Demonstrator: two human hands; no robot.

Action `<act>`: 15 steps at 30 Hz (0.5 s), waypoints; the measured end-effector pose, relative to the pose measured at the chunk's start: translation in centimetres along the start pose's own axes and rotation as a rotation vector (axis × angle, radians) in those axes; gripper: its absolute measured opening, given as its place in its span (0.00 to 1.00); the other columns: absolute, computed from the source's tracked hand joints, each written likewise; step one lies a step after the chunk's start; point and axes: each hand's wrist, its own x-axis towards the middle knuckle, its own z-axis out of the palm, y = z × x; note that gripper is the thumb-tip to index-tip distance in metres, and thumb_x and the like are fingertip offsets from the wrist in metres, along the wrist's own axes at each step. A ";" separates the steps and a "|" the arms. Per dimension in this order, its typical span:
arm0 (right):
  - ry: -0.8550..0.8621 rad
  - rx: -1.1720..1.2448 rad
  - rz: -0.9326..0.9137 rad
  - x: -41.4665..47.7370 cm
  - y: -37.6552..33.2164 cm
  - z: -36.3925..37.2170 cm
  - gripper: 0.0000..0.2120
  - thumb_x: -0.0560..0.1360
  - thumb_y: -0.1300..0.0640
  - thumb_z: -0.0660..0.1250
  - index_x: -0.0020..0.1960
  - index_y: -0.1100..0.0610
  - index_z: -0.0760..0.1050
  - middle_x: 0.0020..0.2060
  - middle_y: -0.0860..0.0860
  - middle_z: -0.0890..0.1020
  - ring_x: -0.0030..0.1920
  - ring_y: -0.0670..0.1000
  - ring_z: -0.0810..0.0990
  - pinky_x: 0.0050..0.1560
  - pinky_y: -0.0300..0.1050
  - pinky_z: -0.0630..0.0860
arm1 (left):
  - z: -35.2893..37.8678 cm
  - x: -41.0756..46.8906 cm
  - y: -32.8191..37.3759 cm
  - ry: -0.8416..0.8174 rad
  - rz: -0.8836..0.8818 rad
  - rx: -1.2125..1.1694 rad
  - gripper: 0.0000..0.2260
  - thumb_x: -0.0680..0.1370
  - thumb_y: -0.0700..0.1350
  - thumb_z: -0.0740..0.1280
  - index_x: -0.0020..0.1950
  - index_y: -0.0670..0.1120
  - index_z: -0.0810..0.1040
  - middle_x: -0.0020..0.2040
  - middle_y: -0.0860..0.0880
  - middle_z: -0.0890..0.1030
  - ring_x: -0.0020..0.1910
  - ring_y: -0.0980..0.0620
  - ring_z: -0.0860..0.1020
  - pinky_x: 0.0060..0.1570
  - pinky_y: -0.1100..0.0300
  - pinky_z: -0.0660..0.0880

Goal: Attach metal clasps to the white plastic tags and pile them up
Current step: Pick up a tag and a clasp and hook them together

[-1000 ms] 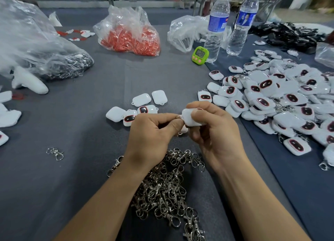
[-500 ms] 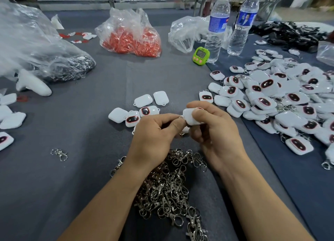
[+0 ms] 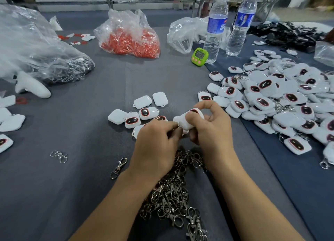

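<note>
My right hand (image 3: 210,126) grips a white plastic tag (image 3: 182,121) between thumb and fingers, above the table's middle. My left hand (image 3: 156,141) meets it at the tag's left corner, fingertips pinched there; the metal clasp they pinch is mostly hidden. Under my wrists lies a heap of loose metal clasps (image 3: 171,195). Several loose white tags (image 3: 144,110) lie just beyond my hands. A large pile of tags with clasps (image 3: 274,99) covers the right side.
Two water bottles (image 3: 216,23) and a green timer (image 3: 199,57) stand at the back. Plastic bags hold red parts (image 3: 130,40) and metal clasps (image 3: 45,60). Two stray clasps (image 3: 59,155) lie at left. More white tags (image 3: 9,121) sit at the left edge.
My hands stay joined on the tag with only slight shifts of the fingers. The camera has tilted a little, so the scene sits lower in view.
</note>
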 end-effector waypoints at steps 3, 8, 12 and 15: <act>-0.031 0.289 0.219 0.4 -0.5 -0.1 0.07 0.77 0.67 0.66 0.48 0.56 0.75 0.29 0.54 0.79 0.21 0.47 0.68 0.20 0.36 0.63 | -0.3 0.7 0.0 -0.046 -0.118 -0.309 0.08 0.79 0.45 0.71 0.41 0.54 0.86 0.26 0.58 0.73 0.26 0.61 0.68 0.29 0.68 0.63; -0.010 0.438 0.304 0.5 -0.3 0.3 0.05 0.79 0.67 0.66 0.49 0.57 0.75 0.28 0.53 0.78 0.21 0.45 0.68 0.20 0.34 0.64 | -0.5 0.9 0.1 -0.013 -0.176 -0.469 0.17 0.79 0.42 0.71 0.33 0.58 0.84 0.25 0.57 0.70 0.27 0.58 0.64 0.27 0.67 0.61; 0.001 0.335 0.160 0.1 -0.3 0.4 0.07 0.77 0.68 0.67 0.49 0.57 0.74 0.28 0.54 0.78 0.21 0.48 0.70 0.21 0.36 0.64 | -0.6 0.6 -0.1 0.106 -0.024 -0.209 0.15 0.76 0.41 0.72 0.29 0.45 0.78 0.26 0.50 0.72 0.29 0.54 0.67 0.32 0.56 0.67; -0.005 -0.071 -0.160 -0.6 0.3 0.5 0.09 0.73 0.62 0.70 0.46 0.49 0.74 0.29 0.49 0.82 0.25 0.47 0.74 0.28 0.41 0.72 | -0.7 0.5 -0.6 0.075 0.192 0.178 0.15 0.77 0.40 0.70 0.30 0.41 0.76 0.29 0.47 0.75 0.34 0.48 0.68 0.38 0.52 0.67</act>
